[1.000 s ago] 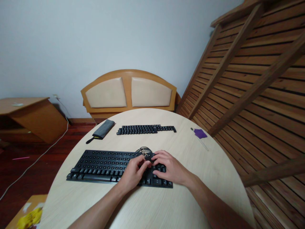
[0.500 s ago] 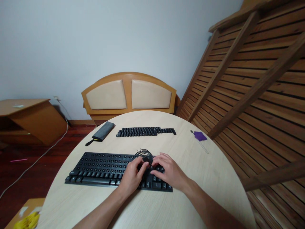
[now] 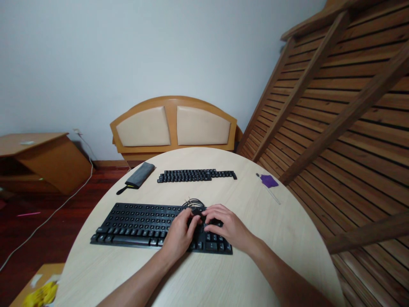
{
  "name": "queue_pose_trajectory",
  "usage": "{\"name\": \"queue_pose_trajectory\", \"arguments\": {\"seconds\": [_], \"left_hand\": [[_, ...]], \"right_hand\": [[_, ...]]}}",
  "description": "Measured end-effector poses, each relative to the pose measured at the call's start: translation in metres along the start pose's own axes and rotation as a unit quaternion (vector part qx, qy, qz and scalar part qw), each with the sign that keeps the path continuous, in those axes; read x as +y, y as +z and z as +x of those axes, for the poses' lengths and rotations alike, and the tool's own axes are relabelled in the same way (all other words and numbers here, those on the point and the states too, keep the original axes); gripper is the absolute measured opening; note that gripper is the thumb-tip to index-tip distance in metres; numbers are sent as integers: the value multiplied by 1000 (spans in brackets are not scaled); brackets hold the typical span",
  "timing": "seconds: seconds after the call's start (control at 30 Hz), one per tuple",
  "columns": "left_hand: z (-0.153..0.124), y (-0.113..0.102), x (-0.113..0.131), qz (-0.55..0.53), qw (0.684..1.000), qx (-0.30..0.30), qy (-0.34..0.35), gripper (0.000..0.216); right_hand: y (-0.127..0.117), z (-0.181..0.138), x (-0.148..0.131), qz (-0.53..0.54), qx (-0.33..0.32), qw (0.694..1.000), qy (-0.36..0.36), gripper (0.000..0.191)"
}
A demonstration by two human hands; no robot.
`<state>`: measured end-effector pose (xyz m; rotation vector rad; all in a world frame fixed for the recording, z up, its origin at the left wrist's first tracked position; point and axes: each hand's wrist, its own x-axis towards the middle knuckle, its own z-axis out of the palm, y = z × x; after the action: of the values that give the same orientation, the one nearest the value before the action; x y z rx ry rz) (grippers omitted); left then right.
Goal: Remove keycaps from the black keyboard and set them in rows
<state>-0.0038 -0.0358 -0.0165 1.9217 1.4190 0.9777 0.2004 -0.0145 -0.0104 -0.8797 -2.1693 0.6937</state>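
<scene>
A black keyboard (image 3: 134,219) lies on the round table; many upper key positions are bare, while caps remain in the lower rows and at the right. Over its right part, my left hand (image 3: 180,232) is closed, thumb and forefinger pinching a small black piece (image 3: 197,212), perhaps a keycap. My right hand (image 3: 226,224) curls in from the right, fingers bent beside that piece; what its fingertips grip is hidden. Loose black keycaps (image 3: 187,175) sit in rows farther back. Behind the keyboard lies a coiled cable (image 3: 194,202).
A grey pouch (image 3: 140,175) with a black strap rests at the table's back left. At the right are a purple cloth (image 3: 269,181) and a thin clear stick (image 3: 272,195). A slatted wooden panel (image 3: 319,128) leans beside the pale table (image 3: 281,238).
The view has shifted slightly. My right hand's fingers have moved a little around the small black piece; my left hand keeps its pinch.
</scene>
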Motion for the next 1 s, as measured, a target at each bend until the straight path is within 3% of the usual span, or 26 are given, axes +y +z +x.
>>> {"name": "queue_pose_trajectory", "arguments": {"seconds": [0.13,0.27,0.47,0.73,1.0], "left_hand": [[1,0,0,3,1000,3,3,25],[1,-1,1,13,1000,-9,-4,26],[0,0,-1,23,1000,-11,9,26],[1,0,-1,26,999,-20,2,26],[1,-1,-2,36,999,-25,1,27]], "right_hand": [[-11,0,13,-47,51,996,50,13],[-25,-2,39,-78,126,984,95,30],[-36,-7,80,-92,181,961,189,20],[-38,-2,97,-145,186,951,200,17],[-54,29,113,-194,158,937,244,17]]}}
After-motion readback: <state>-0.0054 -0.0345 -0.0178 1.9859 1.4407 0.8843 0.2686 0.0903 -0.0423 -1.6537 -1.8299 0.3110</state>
